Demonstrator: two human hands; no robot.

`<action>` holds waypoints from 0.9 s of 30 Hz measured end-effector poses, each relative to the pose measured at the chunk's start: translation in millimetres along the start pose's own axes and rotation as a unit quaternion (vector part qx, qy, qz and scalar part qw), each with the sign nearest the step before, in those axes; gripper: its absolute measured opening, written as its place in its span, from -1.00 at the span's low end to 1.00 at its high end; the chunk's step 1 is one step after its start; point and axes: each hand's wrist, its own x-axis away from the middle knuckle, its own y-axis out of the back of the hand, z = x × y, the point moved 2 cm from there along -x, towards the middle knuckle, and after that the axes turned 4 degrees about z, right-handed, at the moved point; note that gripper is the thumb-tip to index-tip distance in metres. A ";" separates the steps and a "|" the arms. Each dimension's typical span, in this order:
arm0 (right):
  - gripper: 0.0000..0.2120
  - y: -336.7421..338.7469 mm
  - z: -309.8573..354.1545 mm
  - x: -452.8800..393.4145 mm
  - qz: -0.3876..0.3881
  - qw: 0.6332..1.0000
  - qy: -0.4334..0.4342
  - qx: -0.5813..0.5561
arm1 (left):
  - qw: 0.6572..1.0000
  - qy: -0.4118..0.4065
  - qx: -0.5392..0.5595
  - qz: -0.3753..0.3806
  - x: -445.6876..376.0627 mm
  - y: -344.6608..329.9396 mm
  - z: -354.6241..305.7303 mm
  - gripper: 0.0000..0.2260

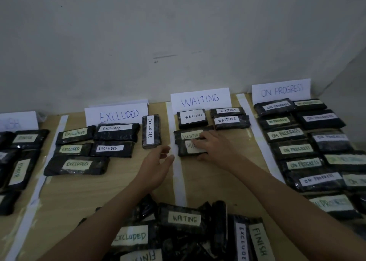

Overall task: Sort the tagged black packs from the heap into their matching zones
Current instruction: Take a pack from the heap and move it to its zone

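- Though partly cut off at the left edge, the FINISH zone (18, 122) shows black packs wrapped in glossy film; I judge that film slick, so a pack is better taken across its short sides than pressed from above.
- Next comes the EXCLUDED zone (116, 115), with five packs lying flat and one EXCLUDED pack (151, 131) turned lengthwise beside the sign; they look like stiff, compact bricks, probably light enough for one hand.
- Reaching over the white tape strip (178, 161), the left hand (156, 167) hovers with fingers loosely spread, holding nothing.
- Just right of that strip, the right hand (213, 144) rests its fingers on the label of the nearest WAITING pack (191, 148), thumb at the pack's near edge (whether it grips or only presses, I cannot tell for sure); this pack sits in the WAITING zone (200, 100), touching the pack behind it.
- Farther right, the ON PROGRESS zone (281, 91) is crowded with packs in two columns.
- Nearest the camera, the heap (184, 229) holds unsorted packs overlapping at angles; the WAITING-tagged pack (185, 219) lies on top, easiest to lift by its long edges, keeping fingers off the paper tag, which could peel.
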 end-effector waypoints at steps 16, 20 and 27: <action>-0.65 19.9 14.4 51.3 0.017 0.976 -0.002 -0.217 | 0.992 -0.072 -0.077 0.069 18.0 4.9 7.0 -0.72; -0.68 16.0 25.6 89.2 0.124 0.965 -0.015 -0.229 | 0.987 -0.088 -0.091 0.103 27.5 -1.5 6.5 -0.73; -0.79 0.3 30.5 112.6 0.161 0.934 -0.087 -0.307 | 0.982 -0.104 -0.063 0.145 44.9 -12.6 -7.5 -0.75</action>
